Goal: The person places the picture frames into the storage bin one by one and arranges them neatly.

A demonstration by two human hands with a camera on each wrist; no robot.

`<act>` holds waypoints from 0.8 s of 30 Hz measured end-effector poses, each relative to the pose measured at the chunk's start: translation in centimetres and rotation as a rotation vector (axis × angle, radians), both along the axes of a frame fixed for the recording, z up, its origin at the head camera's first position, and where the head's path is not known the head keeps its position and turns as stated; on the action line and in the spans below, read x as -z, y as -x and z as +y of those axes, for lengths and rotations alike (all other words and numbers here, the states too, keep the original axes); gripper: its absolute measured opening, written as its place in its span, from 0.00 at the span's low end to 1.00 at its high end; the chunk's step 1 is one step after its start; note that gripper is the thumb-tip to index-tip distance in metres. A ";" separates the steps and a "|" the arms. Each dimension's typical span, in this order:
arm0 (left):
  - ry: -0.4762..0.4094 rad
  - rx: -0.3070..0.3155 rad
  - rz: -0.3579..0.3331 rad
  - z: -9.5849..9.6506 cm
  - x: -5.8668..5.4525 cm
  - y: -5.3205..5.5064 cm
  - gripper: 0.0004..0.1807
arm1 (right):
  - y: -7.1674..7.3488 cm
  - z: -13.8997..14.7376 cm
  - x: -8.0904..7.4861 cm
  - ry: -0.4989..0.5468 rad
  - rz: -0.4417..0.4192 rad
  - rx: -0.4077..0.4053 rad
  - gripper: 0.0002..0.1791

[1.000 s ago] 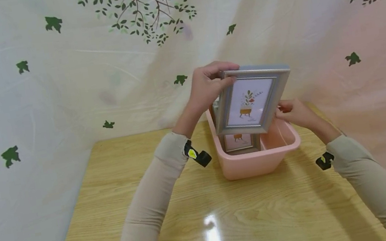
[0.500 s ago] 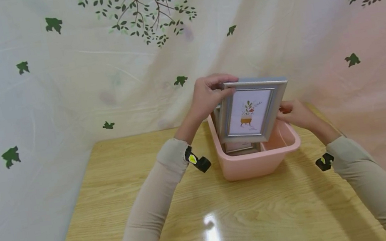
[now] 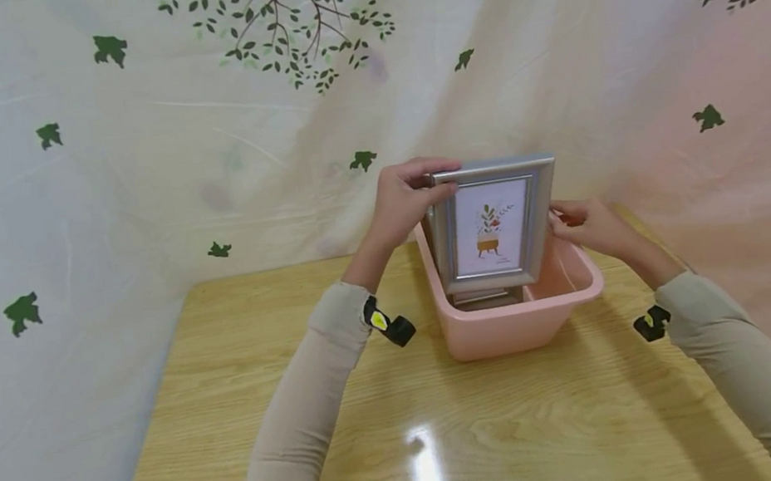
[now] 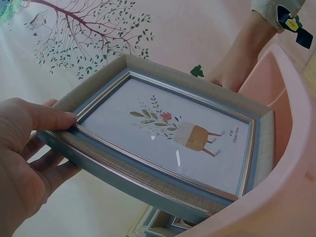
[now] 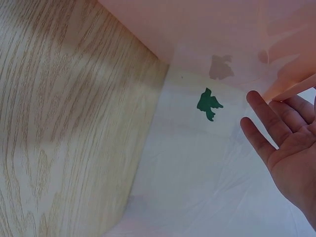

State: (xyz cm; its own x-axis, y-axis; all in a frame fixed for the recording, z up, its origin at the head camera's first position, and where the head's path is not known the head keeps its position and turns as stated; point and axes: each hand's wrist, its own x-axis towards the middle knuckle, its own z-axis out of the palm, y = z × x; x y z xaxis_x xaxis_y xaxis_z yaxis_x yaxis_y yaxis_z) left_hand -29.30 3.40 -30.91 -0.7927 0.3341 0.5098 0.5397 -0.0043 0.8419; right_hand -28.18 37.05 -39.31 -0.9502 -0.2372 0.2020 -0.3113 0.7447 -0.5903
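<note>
My left hand (image 3: 396, 203) pinches a silver-grey picture frame (image 3: 508, 278) by its upper left corner, thumb on the front and fingers behind. A potted-plant print (image 4: 163, 133) shows behind its glass. The frame stands tilted, its lower part within the pink plastic bin (image 3: 506, 331). Behind and below it, another picture frame (image 3: 489, 299) lies in the bin, mostly hidden. At the bin's right side my right hand (image 3: 591, 225) grips the rim between thumb and fingers. In the right wrist view two fingers of this hand (image 5: 296, 153) extend along the bin's outside.
The bin stands near the back of a wood-grain table (image 3: 283, 358). Right behind the table hangs a pale cloth (image 3: 256, 185) printed with branches and green birds. A divider (image 3: 528, 293) shows inside the bin.
The left hand has lowered the picture frame deeper into the bin and moved it slightly left, covering more of the one below. The right hand has stayed on the rim.
</note>
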 end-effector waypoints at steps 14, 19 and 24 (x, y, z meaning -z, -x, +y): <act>0.019 -0.026 -0.042 -0.1 1.5 -0.3 0.13 | 0.3 0.4 0.5 0.019 0.046 -0.016 0.28; 0.011 -0.023 -0.034 -0.1 2.6 0.0 0.12 | 0.2 0.3 0.4 0.021 0.029 -0.003 0.28; 0.016 -0.007 -0.028 -0.1 3.1 0.3 0.12 | 0.2 0.3 0.2 0.012 0.024 0.010 0.28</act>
